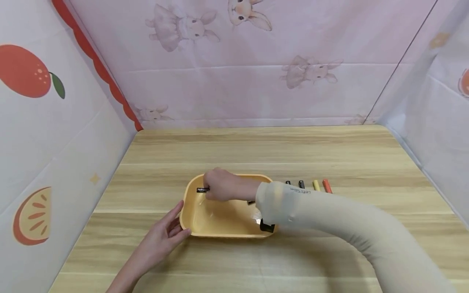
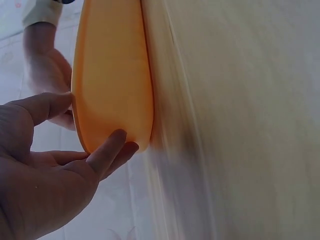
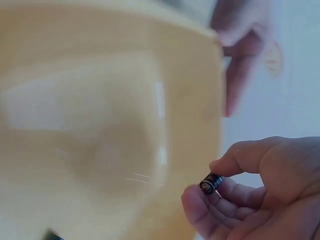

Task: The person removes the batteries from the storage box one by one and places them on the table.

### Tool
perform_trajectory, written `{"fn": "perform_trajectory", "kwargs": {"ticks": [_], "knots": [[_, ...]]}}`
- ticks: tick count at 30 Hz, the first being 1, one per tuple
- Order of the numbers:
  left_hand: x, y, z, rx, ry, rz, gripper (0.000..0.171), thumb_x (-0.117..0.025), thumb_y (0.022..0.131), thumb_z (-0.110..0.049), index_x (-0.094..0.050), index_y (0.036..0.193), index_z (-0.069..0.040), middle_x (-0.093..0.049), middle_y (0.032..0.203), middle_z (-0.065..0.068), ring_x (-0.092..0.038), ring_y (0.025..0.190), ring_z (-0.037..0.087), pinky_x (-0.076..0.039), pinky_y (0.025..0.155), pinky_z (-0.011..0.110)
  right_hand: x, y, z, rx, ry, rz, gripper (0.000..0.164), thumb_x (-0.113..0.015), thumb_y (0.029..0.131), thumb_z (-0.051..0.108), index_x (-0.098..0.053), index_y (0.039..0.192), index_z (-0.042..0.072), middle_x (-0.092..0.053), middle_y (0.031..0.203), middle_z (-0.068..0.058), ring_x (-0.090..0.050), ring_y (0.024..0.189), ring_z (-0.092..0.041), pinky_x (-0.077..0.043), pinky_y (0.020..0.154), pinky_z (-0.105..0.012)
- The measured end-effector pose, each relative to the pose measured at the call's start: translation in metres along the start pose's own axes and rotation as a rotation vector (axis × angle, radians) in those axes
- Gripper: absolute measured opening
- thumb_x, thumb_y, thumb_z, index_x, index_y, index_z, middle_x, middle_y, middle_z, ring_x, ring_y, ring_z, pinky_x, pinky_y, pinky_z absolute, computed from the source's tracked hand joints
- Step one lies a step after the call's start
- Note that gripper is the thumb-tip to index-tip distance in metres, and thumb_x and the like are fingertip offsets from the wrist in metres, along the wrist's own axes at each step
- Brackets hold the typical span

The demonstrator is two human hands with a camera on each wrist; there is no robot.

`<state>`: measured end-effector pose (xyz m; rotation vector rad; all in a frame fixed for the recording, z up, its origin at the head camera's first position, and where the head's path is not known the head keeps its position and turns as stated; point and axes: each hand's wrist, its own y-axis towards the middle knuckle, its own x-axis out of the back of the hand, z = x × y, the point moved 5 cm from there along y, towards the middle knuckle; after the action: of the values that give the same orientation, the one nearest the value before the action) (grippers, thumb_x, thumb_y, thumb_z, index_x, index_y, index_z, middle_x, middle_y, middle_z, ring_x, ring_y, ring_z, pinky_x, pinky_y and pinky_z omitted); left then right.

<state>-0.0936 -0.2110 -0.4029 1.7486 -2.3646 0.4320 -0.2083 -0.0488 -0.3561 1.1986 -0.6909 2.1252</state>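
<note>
My right hand [image 1: 222,185] is over the left part of a yellow-orange plastic basin [image 1: 227,235], pinching a small dark battery [image 3: 211,183] between thumb and fingers. One end of that battery faces the camera in the right wrist view. At the basin's left end, my left hand [image 1: 165,234] grips the wall, its thumb at the near corner and a finger at the rim farther back. In the left wrist view its fingertips [image 2: 117,137] press the outer wall. Another dark piece [image 1: 250,202] lies inside the basin, partly hidden by the right forearm.
Right of the basin, two black cylinders [image 1: 301,184], a yellow one [image 1: 316,185] and an orange-red one [image 1: 327,186] lie in a row, partly covered by the sleeve [image 1: 329,215]. Printed cloth walls [image 1: 238,93] border the wooden table [image 1: 165,150].
</note>
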Motion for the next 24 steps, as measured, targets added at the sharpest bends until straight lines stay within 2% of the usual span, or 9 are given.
{"fn": "perform_trajectory", "kwargs": {"ticks": [4, 8, 11, 15, 19, 24], "knots": [[-0.001, 0.001, 0.001, 0.014, 0.014, -0.012, 0.085, -0.074, 0.096, -0.003, -0.021, 0.161, 0.005, -0.022, 0.165, 0.028, -0.049, 0.136, 0.043, -0.054, 0.100, 0.027, 0.025, -0.015, 0.001, 0.023, 0.109, -0.036, 0.002, -0.071, 0.090, 0.005, -0.070, 0.089, 0.006, -0.063, 0.077, 0.001, -0.053, 0.062, -0.009, -0.045, 0.053, -0.019], [-0.003, 0.001, -0.001, 0.039, 0.049, -0.046, 0.086, -0.076, 0.094, -0.004, -0.022, 0.161, 0.005, -0.026, 0.163, 0.028, -0.053, 0.134, 0.041, -0.055, 0.099, 0.027, 0.055, -0.036, -0.002, 0.036, 0.205, -0.093, 0.008, -0.070, 0.093, 0.004, -0.069, 0.101, 0.004, -0.068, 0.085, -0.002, -0.059, 0.069, -0.012, -0.051, 0.060, -0.021], [-0.003, 0.000, -0.003, 0.055, 0.071, -0.068, 0.087, -0.077, 0.093, -0.005, -0.023, 0.161, 0.005, -0.029, 0.162, 0.029, -0.055, 0.132, 0.040, -0.056, 0.098, 0.027, 0.078, -0.055, -0.007, 0.039, 0.241, -0.158, 0.010, -0.070, 0.094, 0.006, -0.069, 0.104, 0.004, -0.070, 0.089, -0.002, -0.062, 0.076, -0.014, -0.054, 0.065, -0.024], [-0.004, 0.000, -0.004, 0.058, 0.077, -0.079, 0.089, -0.078, 0.092, -0.004, -0.024, 0.161, 0.005, -0.030, 0.162, 0.029, -0.055, 0.132, 0.040, -0.056, 0.097, 0.027, 0.105, -0.080, -0.016, 0.062, 0.357, -0.236, 0.011, -0.069, 0.095, 0.001, -0.068, 0.106, -0.001, -0.071, 0.091, -0.008, -0.065, 0.080, -0.020, -0.058, 0.068, -0.028], [-0.004, 0.000, -0.005, 0.058, 0.070, -0.083, 0.089, -0.079, 0.091, -0.003, -0.024, 0.161, 0.005, -0.030, 0.161, 0.029, -0.055, 0.132, 0.040, -0.056, 0.096, 0.027, 0.125, -0.104, -0.028, 0.086, 0.504, -0.295, 0.016, -0.066, 0.096, -0.006, -0.065, 0.112, -0.008, -0.069, 0.093, -0.014, -0.066, 0.081, -0.025, -0.062, 0.069, -0.028], [-0.005, -0.001, -0.007, 0.057, 0.062, -0.088, 0.089, -0.079, 0.091, -0.003, -0.024, 0.161, 0.005, -0.032, 0.160, 0.030, -0.057, 0.130, 0.039, -0.057, 0.096, 0.027, 0.143, -0.132, -0.043, 0.028, 0.552, -0.356, 0.022, -0.065, 0.098, -0.003, -0.065, 0.120, -0.008, -0.069, 0.097, -0.015, -0.068, 0.083, -0.026, -0.063, 0.073, -0.029]]}}
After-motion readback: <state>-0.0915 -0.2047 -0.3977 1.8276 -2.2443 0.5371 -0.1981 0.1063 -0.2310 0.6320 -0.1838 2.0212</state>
